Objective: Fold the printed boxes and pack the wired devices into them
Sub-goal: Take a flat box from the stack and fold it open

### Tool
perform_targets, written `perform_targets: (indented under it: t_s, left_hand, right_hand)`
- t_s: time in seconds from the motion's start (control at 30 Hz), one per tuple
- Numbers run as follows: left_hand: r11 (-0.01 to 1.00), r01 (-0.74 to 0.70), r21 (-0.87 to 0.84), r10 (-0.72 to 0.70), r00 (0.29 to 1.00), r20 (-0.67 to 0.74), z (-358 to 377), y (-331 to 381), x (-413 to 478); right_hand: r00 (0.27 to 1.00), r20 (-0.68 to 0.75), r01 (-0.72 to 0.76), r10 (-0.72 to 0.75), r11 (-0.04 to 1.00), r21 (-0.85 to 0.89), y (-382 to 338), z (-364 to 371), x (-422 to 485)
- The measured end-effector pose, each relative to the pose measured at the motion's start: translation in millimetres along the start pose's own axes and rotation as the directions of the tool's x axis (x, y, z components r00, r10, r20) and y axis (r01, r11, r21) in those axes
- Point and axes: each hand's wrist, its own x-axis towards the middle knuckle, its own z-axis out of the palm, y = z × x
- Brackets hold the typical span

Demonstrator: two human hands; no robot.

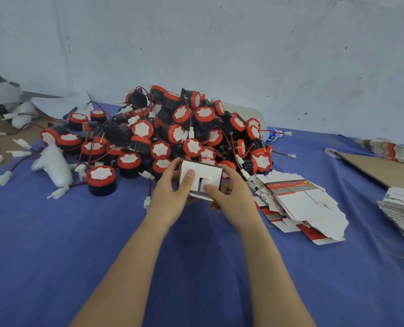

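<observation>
Step in hand: folding. One box (210, 177) is squared up and its end flaps face the camera, not yet fully tucked, so packing of this one has likely not begun.
Box: just in front of the pile of devices (172, 135), held between both hands; I cannot tell whether its lower edge rests on the tabletop (78, 232).
Left hand (172, 188): clamped on the box's left side, thumb pressed flat on the left flap, other fingers curled behind.
Right hand (230, 197): clamped on the lower right corner, thumb on the right flap.
Flat boxes (300, 204): a loose heap just right of the pile's front edge.
Devices: round, red-rimmed with black bodies, trailing red wires with white plugs.
Next move: it likely calls for pressing the flaps home until they lock, then turning the open end up and taking a device from the pile's near edge, with its wire gathered so it does not snag.
</observation>
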Motion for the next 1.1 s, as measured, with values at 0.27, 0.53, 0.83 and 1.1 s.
perform_targets:
  t_s: [0.27, 0.53, 0.83, 1.1]
  left_hand:
    - [0.994, -0.061, 0.086, 0.057, 0.997, 0.051, 3.4, -0.3, -0.9]
    - [0.984, -0.163, 0.077, 0.135, 0.947, 0.291, 6.0, 2.8, -2.7]
    - [0.958, -0.266, 0.108, 0.266, 0.964, 0.013, 7.1, 2.4, -3.8]
    - [0.984, -0.165, -0.067, 0.161, 0.985, -0.069, 6.4, -4.6, 1.1]
  right_hand:
    - [0.992, -0.113, 0.045, -0.053, 0.997, -0.07, -1.3, 8.7, -1.6]
    - [0.986, -0.164, -0.007, 0.033, 0.988, 0.155, -9.3, 0.1, -1.9]
    - [0.999, -0.022, -0.036, 0.044, 0.962, 0.27, -9.8, 0.7, -1.7]
    - [0.994, -0.107, 0.045, -0.02, 0.972, 0.232, -7.4, 27.3, -2.8]
